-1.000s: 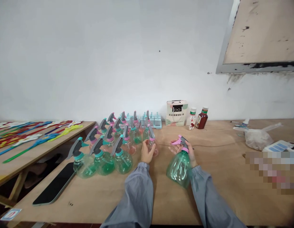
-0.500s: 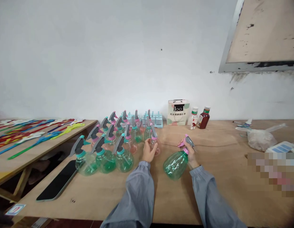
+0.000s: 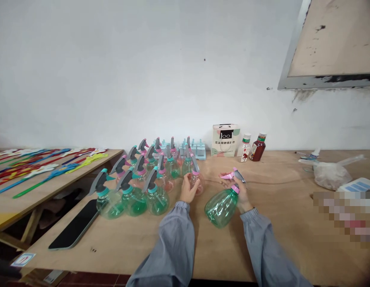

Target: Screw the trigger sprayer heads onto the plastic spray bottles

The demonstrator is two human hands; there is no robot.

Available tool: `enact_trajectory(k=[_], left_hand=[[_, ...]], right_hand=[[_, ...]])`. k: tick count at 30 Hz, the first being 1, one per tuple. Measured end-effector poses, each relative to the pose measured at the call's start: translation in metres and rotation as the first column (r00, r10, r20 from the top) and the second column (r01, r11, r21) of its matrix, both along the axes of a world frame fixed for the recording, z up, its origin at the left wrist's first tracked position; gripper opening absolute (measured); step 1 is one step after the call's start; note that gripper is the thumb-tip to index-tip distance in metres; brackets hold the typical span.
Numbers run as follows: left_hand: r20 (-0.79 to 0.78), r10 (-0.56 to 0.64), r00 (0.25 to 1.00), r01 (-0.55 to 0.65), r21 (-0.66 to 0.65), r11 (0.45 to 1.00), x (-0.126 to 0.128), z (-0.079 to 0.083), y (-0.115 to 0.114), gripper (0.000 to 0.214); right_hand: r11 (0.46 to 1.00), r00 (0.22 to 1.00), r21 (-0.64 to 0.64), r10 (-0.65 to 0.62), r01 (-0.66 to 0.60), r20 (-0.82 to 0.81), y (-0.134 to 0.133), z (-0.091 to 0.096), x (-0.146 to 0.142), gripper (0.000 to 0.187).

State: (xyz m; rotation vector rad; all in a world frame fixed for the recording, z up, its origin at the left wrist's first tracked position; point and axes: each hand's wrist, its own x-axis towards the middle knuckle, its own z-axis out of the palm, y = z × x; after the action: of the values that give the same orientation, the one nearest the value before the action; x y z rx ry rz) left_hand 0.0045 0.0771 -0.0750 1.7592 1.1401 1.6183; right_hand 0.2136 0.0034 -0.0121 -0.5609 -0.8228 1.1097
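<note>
Pink spray bottle (image 3: pixel 197 179) upright at left, green spray bottle (image 3: pixel 221 208) tilted at right
Far left of both, teal-collared bottles (image 3: pixel 134 201) of glossy clear plastic stand close, round-bellied under grey heads; the left hand (image 3: pixel 189 189) curls thumb and fingers around the pink spray bottle on the wooden table (image 3: pixel 208 255), where a light hold should suit thin-looking walls; the right hand (image 3: pixel 243 194) grips the green spray bottle about its head and neck, smooth belly angled near left, so firmness at the pink collar should check any swing

Left hand (image 3: pixel 189 190) cupped, right hand (image 3: pixel 242 195) gripping, forearms (image 3: pixel 176 239) stretched forward
</note>
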Motion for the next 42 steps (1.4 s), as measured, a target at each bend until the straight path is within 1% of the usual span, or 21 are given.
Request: enact_trajectory(k=[4,10,14,16,18,20,21,23,25,26,28,29,30,31,34,36,40,41,42], left_hand=[[0.004,0.004,1.000,-0.004,-0.004,1.000,0.000,0.000,0.000,0.046],[0.014,0.006,1.000,-0.006,-0.010,1.000,0.001,-0.001,0.001,0.048],[0.009,-0.004,1.000,0.004,-0.007,1.000,0.001,-0.001,0.001,0.048],[0.003,-0.009,1.000,0.009,-0.013,1.000,0.001,-0.001,0.001,0.048],[0.001,-0.012,1.000,0.012,-0.012,1.000,0.001,-0.001,0.002,0.049],[0.005,-0.010,1.000,0.010,-0.007,1.000,0.001,-0.001,0.002,0.049],[0.007,-0.009,1.000,0.009,-0.006,1.000,0.001,-0.002,0.002,0.049],[0.008,-0.010,1.000,0.010,-0.012,1.000,0.001,-0.002,0.003,0.049],[0.007,-0.009,1.000,0.010,-0.020,1.000,0.001,-0.002,0.002,0.049],[0.006,-0.007,1.000,0.007,-0.023,1.000,0.001,-0.001,0.002,0.049],[-0.005,-0.004,1.000,0.004,-0.024,1.000,0.001,0.000,0.002,0.049],[-0.013,-0.006,1.000,0.006,-0.025,1.000,0.001,0.000,0.001,0.049],[-0.021,-0.009,1.000,0.009,-0.028,1.000,0.000,0.001,0.001,0.048],[-0.027,-0.015,1.000,0.014,-0.031,0.999,0.000,0.001,0.000,0.048],[-0.036,-0.024,0.999,0.022,-0.043,0.999,0.000,0.003,-0.001,0.049],[-0.035,-0.019,0.999,0.018,-0.050,0.999,0.000,0.003,-0.001,0.049],[-0.031,-0.021,0.999,0.019,-0.056,0.998,0.000,0.003,-0.001,0.049],[-0.030,-0.020,0.999,0.019,-0.054,0.998,0.000,0.003,-0.001,0.049],[-0.029,-0.019,0.999,0.017,-0.052,0.999,0.000,0.003,0.000,0.049]], right_hand=[[0.994,0.994,-0.012,-0.105,0.106,0.007,0.008,-0.008,0.004,0.023],[0.989,0.990,-0.040,-0.142,0.143,0.011,0.013,-0.013,0.006,0.022],[0.972,0.972,-0.025,-0.233,0.232,-0.019,0.014,-0.014,0.013,0.014],[0.971,0.971,-0.020,-0.240,0.239,-0.018,0.014,-0.014,0.016,0.015],[0.976,0.976,-0.026,-0.216,0.216,0.002,0.014,-0.014,0.017,0.013],[0.981,0.982,-0.036,-0.188,0.189,0.030,0.014,-0.013,0.014,0.015],[0.979,0.979,-0.034,-0.201,0.202,0.036,0.014,-0.012,0.013,0.016],[0.959,0.959,-0.011,-0.283,0.283,0.027,0.014,-0.010,0.012,0.014],[0.926,0.926,0.014,-0.378,0.378,-0.003,0.012,-0.008,0.014,0.019],[0.913,0.913,0.022,-0.408,0.408,-0.011,0.011,-0.006,0.017,0.020],[0.902,0.902,0.025,-0.431,0.430,0.023,0.008,0.000,0.026,0.018],[0.887,0.886,0.025,-0.461,0.461,0.053,0.006,0.003,0.032,0.018],[0.861,0.857,0.023,-0.507,0.508,0.092,0.004,0.007,0.040,0.021],[0.824,0.815,0.023,-0.563,0.566,0.138,0.002,0.010,0.049,0.026],[0.676,0.639,0.056,-0.718,0.735,0.276,-0.006,0.019,0.082,0.038],[0.606,0.540,0.106,-0.763,0.788,0.356,-0.009,0.021,0.107,0.044],[0.520,0.371,0.213,-0.790,0.827,0.487,-0.007,0.013,0.148,0.050],[0.509,0.344,0.229,-0.790,0.830,0.508,-0.005,0.010,0.155,0.050],[0.509,0.331,0.240,-0.785,0.827,0.524,-0.002,0.005,0.161,0.050]])
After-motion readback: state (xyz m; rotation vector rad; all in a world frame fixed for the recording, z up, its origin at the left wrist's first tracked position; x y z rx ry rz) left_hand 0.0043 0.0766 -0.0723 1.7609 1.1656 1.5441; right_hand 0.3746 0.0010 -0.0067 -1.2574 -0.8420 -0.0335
